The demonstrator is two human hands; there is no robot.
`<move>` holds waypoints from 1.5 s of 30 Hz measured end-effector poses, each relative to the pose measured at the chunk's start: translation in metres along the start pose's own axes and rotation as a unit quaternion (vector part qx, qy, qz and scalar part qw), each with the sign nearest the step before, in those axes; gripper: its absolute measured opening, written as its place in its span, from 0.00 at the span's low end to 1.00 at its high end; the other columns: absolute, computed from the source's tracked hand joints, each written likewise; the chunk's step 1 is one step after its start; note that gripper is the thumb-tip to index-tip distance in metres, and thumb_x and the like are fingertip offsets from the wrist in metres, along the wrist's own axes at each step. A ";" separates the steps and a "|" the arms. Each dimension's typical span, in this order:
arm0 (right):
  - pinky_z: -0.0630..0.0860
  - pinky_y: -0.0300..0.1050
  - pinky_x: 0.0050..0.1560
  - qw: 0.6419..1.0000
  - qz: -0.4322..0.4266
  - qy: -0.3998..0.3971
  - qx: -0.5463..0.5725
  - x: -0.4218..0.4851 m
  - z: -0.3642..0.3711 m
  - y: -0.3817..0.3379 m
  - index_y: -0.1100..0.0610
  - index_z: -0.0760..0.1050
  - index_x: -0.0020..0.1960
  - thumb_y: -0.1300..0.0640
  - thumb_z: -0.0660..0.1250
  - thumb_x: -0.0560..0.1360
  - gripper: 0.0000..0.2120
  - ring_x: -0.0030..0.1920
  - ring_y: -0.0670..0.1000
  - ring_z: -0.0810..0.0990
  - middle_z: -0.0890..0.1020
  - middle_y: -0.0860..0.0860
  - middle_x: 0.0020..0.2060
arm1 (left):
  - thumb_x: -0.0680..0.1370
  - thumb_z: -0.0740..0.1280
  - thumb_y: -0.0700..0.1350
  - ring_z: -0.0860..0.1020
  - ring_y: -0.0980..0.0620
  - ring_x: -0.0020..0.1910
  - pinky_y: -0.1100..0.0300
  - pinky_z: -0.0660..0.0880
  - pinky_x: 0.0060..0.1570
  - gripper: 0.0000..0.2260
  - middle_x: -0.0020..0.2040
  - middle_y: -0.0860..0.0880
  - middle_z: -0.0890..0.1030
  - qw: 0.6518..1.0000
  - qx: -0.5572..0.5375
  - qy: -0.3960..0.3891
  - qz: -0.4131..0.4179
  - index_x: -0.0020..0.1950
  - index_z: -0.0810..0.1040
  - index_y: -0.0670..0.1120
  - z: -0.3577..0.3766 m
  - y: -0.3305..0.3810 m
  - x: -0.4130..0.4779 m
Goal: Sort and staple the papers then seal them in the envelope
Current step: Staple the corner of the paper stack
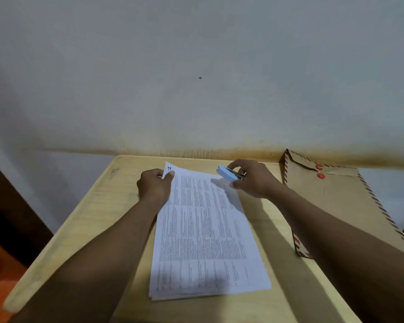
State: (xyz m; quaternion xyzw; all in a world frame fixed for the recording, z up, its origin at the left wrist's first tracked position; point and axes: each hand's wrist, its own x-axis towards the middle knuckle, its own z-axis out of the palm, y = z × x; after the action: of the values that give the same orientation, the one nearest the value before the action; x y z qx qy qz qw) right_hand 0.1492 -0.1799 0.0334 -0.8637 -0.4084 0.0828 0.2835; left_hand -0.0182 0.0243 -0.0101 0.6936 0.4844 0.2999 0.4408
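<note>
A stack of printed white papers (208, 234) lies lengthwise in the middle of the pale wooden table (84, 229). My left hand (154, 186) pinches the stack's far left corner, which is lifted a little and bears a handwritten mark. My right hand (252, 179) holds a light blue stapler (229, 174) just above the far right part of the stack. The stapler's mouth points left toward the papers. A brown envelope (336, 206) with a red and blue striped border and two red button closures lies to the right, its flap down.
A grey-white wall rises right behind the table's far edge. The envelope overhangs the table's right side. Bare tabletop lies to the left of the papers and along the near edge. Something orange sits low at the bottom left, beyond the table.
</note>
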 end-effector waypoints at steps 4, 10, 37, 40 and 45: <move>0.77 0.50 0.53 0.999 -0.012 -0.007 -0.040 0.013 0.001 0.011 0.46 0.78 0.63 0.57 0.75 0.71 0.21 0.52 0.55 0.78 0.80 0.53 0.54 | 0.78 0.74 0.51 0.77 0.45 0.37 0.57 0.69 0.36 0.14 0.35 0.47 0.80 0.996 0.040 -0.047 0.057 0.40 0.82 0.41 0.007 -0.002 -0.002; 0.78 0.51 0.54 0.995 -0.009 -0.026 -0.093 0.042 0.007 0.020 0.47 0.78 0.64 0.61 0.71 0.72 0.22 0.56 0.55 0.78 0.79 0.53 0.58 | 0.80 0.71 0.50 0.64 0.50 0.26 0.59 0.57 0.29 0.25 0.26 0.52 0.63 0.980 0.152 -0.050 0.116 0.29 0.63 0.47 0.016 -0.008 -0.010; 0.75 0.55 0.62 0.986 0.141 0.049 -0.080 -0.040 -0.075 0.081 0.50 0.78 0.64 0.48 0.70 0.76 0.18 0.64 0.56 0.77 0.79 0.52 0.65 | 0.79 0.68 0.49 0.78 0.49 0.58 0.54 0.73 0.49 0.08 0.57 0.52 0.78 0.948 0.181 -0.115 0.234 0.56 0.79 0.49 0.074 0.047 -0.082; 0.76 0.59 0.63 0.973 0.198 0.079 -0.090 -0.080 -0.097 0.117 0.50 0.78 0.64 0.47 0.71 0.75 0.18 0.64 0.57 0.76 0.79 0.53 0.66 | 0.78 0.71 0.52 0.80 0.47 0.57 0.54 0.76 0.54 0.09 0.58 0.49 0.82 0.948 0.133 -0.209 0.201 0.54 0.79 0.50 0.110 0.071 -0.110; 0.74 0.60 0.63 0.954 0.269 0.074 -0.111 -0.140 -0.111 0.163 0.47 0.77 0.63 0.42 0.68 0.75 0.19 0.65 0.58 0.74 0.77 0.53 0.67 | 0.77 0.73 0.53 0.77 0.48 0.52 0.61 0.71 0.42 0.19 0.60 0.47 0.77 0.937 0.120 -0.302 0.129 0.64 0.76 0.45 0.164 0.091 -0.159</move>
State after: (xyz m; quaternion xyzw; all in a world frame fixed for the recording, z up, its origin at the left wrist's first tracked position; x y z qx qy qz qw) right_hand 0.2071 -0.4143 0.0213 -0.9713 -0.1454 0.0459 0.1824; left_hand 0.1013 -0.1902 0.0033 0.8558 0.2675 0.0707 0.4372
